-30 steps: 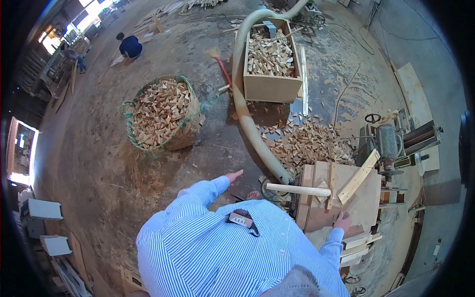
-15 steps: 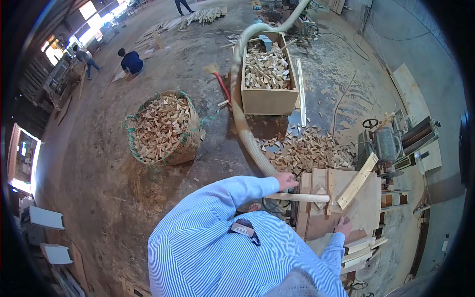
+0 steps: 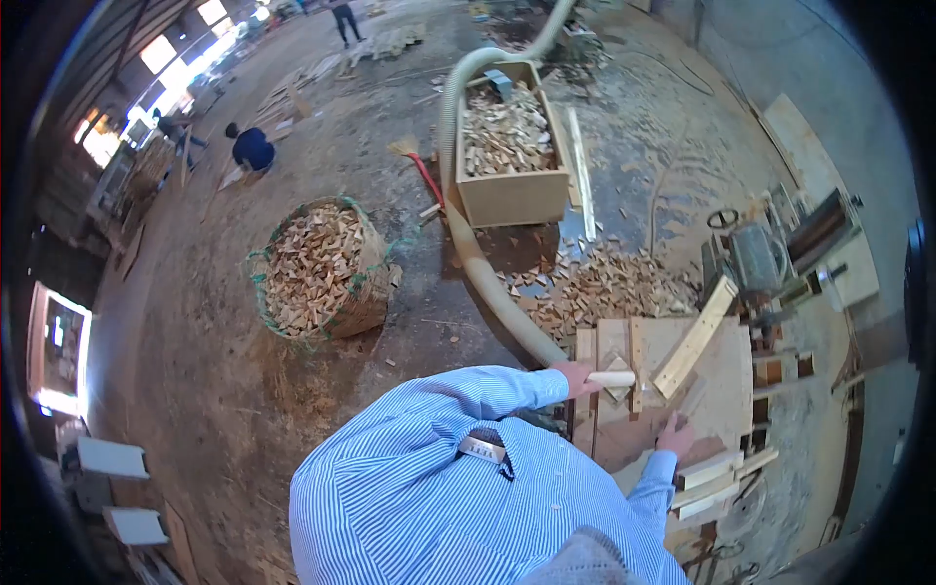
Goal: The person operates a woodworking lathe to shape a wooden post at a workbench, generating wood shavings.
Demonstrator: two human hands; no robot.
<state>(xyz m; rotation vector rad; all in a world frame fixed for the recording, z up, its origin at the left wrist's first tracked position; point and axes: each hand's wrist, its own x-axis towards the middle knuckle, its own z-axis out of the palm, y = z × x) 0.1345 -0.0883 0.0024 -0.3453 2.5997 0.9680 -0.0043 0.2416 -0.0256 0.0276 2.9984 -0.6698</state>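
A pale wooden bar (image 3: 612, 378) lies across the left part of the wooden work board (image 3: 624, 434), its left end in my left hand (image 3: 577, 378). My left fingers are closed round it. Under the bar is a small diamond-shaped wood piece (image 3: 616, 392), beside a narrow upright strip (image 3: 637, 361). My right hand (image 3: 675, 436) is low over the board's right part, fingers apart, close to a blurred pale piece (image 3: 693, 396). Above it, a thick light plank (image 3: 695, 338) with holes lies slanted.
Wood offcuts (image 3: 609, 288) cover the floor beyond the board. A ribbed hose (image 3: 474, 258) runs past a box (image 3: 513, 200) of offcuts. Left stands a full basket (image 3: 363, 310). Machinery (image 3: 759, 255) is at right, stacked timber (image 3: 707, 470) below. A person (image 3: 252, 148) crouches far off.
My left hand has moved slightly right and down and closed round the bar, less of which shows now. My right hand has shifted slightly upward, and a pale piece shows near its fingertips.
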